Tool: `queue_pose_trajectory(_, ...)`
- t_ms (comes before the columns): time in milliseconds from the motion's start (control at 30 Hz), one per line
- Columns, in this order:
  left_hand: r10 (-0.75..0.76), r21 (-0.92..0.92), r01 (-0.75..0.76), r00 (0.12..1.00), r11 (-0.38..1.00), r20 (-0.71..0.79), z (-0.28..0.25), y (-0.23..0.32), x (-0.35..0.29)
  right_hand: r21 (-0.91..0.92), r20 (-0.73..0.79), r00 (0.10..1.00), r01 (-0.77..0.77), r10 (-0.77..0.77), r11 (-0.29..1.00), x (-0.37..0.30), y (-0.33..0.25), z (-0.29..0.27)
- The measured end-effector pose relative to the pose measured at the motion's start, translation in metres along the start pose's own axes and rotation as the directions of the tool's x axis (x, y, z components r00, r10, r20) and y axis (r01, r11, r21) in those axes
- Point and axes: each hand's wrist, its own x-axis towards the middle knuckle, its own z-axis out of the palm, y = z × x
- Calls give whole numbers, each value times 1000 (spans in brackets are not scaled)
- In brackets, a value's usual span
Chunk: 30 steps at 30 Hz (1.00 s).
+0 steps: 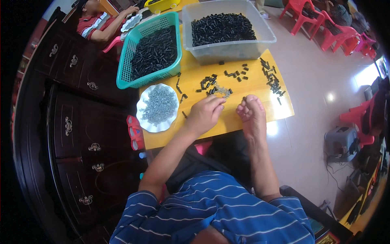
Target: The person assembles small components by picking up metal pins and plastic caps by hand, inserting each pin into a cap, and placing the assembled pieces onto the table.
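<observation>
My left hand (206,114) hovers over the yellow table, its thumb and forefinger pinched together beside a small heap of tiny metal pieces (221,92). Whatever sits in that pinch is too small to make out. To its right, my right hand (252,116) is closed, with a small black piece (244,99) showing at the fingertips. Short black cylindrical pieces (209,81) lie loose just beyond my left hand. A white scalloped plate (143,121) holding many tiny silvery pieces (158,103) stands left of my left hand.
At the table's far side stand a green basket (177,44) and a translucent bin (219,55), both filled with black pieces. Longer black pieces (274,83) lie near the right edge. A dark cabinet (81,114) flanks the left; another person (99,24) sits far left.
</observation>
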Motion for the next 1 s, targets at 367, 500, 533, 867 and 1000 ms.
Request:
queue_pose_trajectory(367, -44, 200, 46, 999, 979, -11, 31, -9, 13, 132, 2, 999, -34, 34, 991, 3, 3, -5)
queue_pose_trajectory(500, -68, 222, 69, 998, 973, -8, 33, -11, 17, 137, 37, 998, -46, 42, 989, 3, 3, -5)
queue_pose_trajectory(533, -69, 221, 68, 998, 973, -8, 33, -12, 17, 137, 36, 998, -46, 42, 990, 3, 3, -5)
queue_pose_trajectory(867, -125, -37, 123, 990, 992, -66, 16, -2, -2, 18, 79, 993, -90, 88, 996, -1, 7, 0)
queue_pose_trajectory(1000, -397, -458, 349, 918, 817, -7, -5, 13, -12, -43, 179, 978, -100, 107, 994, -4, 13, 2)
